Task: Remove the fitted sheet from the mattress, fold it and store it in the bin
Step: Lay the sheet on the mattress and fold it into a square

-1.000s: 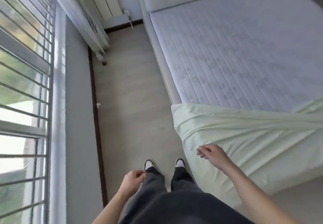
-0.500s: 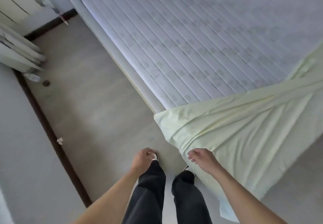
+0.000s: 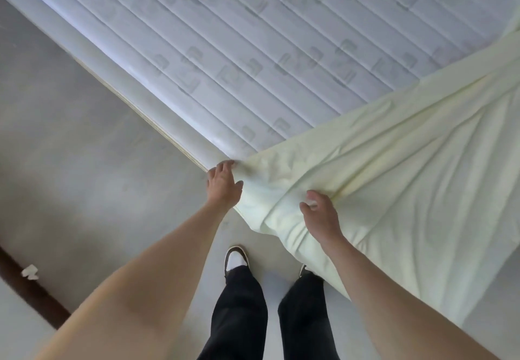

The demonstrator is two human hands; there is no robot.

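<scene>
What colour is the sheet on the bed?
The fitted sheet is a very pale yellow-green, plain with no pattern. The head view shows it.

A quilted white mattress (image 3: pixel 253 50) fills the upper frame. Its lower right part is covered by a pale yellow fitted sheet (image 3: pixel 408 177), which is draped over the corner toward the grey floor (image 3: pixel 70 134).

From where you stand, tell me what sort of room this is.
Most likely a bedroom. A quilted mattress lies bare on its bed base, a pale yellow sheet is partly pulled off one corner, and both hands, left hand and right hand, are on it.
</scene>
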